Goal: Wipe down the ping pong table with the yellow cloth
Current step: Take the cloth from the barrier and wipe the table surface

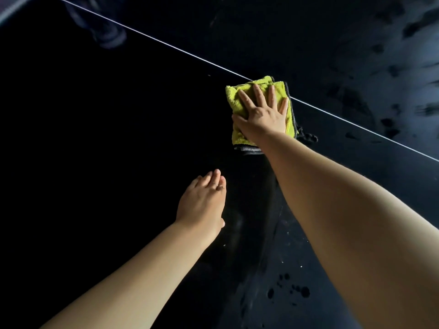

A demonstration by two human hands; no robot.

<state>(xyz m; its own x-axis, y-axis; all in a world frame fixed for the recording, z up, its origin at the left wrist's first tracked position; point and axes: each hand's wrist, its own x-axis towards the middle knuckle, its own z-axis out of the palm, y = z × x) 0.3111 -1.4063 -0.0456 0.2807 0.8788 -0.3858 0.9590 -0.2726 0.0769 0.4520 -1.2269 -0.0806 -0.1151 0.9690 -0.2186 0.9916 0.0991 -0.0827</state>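
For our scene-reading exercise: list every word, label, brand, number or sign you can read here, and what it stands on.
No text can be read.
Grey hem of the yellow cloth: faint marks, too blurred to read.
Ping pong table: only a plain white line, no lettering.

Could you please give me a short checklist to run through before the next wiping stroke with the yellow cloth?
1. Right hand pressing flat on the yellow cloth, fingers spread: ok.
2. Cloth folded and lying on the table, at the white line: ok.
3. Left hand apart from the cloth, nearer the person: ok.
4. Surface beyond the line clean: not ok, dark smudges show there.
5. Near edge clean: not ok, dark spots lie beside the right forearm.
6. Underside of the cloth clean enough: cannot tell.
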